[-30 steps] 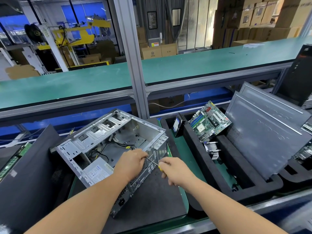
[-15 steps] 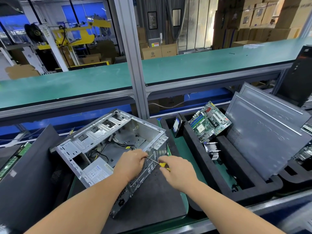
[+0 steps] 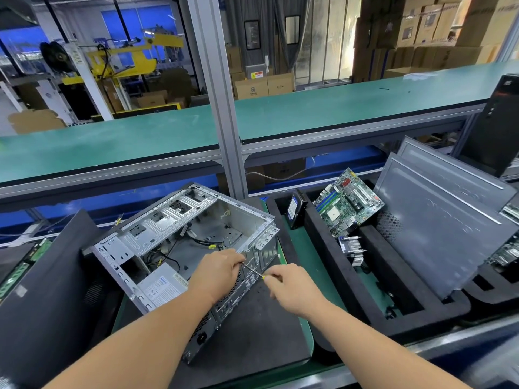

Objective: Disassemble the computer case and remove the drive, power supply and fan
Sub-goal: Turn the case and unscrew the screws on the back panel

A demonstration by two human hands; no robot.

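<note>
Green bench (image 3: 302, 242) carries a black foam mat (image 3: 261, 332) and a black foam tray (image 3: 415, 313). Open computer case (image 3: 168, 231) sits on the mat.

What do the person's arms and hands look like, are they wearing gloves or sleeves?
No gloves and no sleeves in view. The left hand and right hand are bare, and both forearms are bare up to the picture's edge. No watch, rings or bands show.

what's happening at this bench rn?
A person is stripping an open computer case lying on a black mat. The right hand holds a screwdriver against the case's rear panel; the left hand steadies that edge. The power supply is still inside. A motherboard and drive sit in the foam tray.
</note>
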